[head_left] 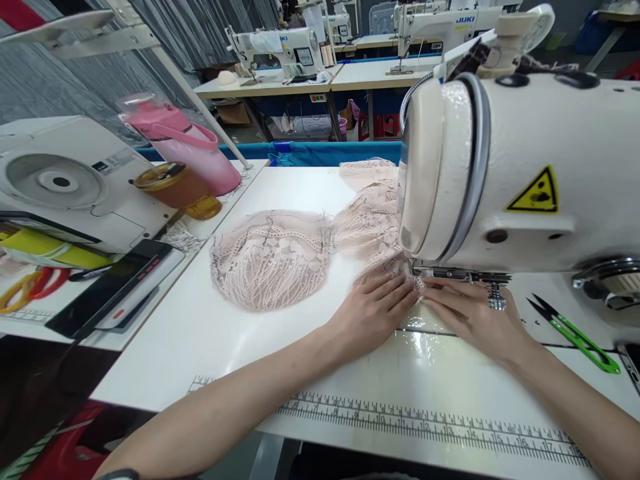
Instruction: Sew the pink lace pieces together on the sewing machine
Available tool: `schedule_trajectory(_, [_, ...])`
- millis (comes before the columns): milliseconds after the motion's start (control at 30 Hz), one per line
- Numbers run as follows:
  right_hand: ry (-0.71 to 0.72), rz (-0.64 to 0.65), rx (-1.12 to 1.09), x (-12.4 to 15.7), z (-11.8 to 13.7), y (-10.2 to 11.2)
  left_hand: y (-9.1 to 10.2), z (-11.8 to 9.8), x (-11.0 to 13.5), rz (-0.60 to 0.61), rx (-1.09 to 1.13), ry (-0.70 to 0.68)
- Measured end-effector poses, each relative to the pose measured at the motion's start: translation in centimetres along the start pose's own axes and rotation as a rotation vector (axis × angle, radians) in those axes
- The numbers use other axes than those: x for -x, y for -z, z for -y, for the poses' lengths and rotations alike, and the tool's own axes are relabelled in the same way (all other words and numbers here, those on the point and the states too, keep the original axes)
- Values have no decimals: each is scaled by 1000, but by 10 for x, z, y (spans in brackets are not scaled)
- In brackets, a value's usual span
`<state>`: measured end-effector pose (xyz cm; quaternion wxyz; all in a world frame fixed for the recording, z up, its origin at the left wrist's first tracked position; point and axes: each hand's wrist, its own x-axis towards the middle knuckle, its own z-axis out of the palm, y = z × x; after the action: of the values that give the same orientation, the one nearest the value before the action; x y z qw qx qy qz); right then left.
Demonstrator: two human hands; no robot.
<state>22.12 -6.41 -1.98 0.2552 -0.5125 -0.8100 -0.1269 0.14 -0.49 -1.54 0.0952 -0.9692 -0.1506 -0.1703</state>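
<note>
Pale pink lace fabric [370,220] runs in a gathered strip along the white sewing table and in under the needle area of the sewing machine [525,167]. My left hand [373,310] lies palm down on the lace just left of the presser foot [417,268], its fingers stretched out. From the right, my right hand [477,313] reaches under the machine arm, with thumb and fingertips closed on the lace edge beside the foot. Part of that hand is hidden by the machine. A rounded lace piece [270,260] joined to the strip lies flat to the left.
Green thread snips [575,333] lie right of my right hand. A printed ruler [425,423] runs along the front edge. At left stand a pink bottle [185,143], an amber cup [175,190], a black device [115,287] and scissors [37,287]. Other sewing machines [287,53] are behind.
</note>
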Motion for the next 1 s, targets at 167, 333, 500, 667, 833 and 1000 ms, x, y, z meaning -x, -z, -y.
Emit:
schedule_trajectory(167, [-13,69,49,3,6,5,-1,3,3,-38,31,16])
schedule_trajectory(333, [-46,148,13,5,8,0,2,6,4,-8,77,39])
schedule_trajectory(500, [-80,185,49,6,10,-4,4,10,4,22,93,58])
schedule_trajectory(667, [-79,178,129,3,16,-4,3,11,4,21,101,81])
schedule_trajectory(833, [-69,158,174,1,19,-4,4,9,2,62,60,110])
schedule_trajectory(1000, [-87,148,224,3,20,-5,4,6,0,86,21,120])
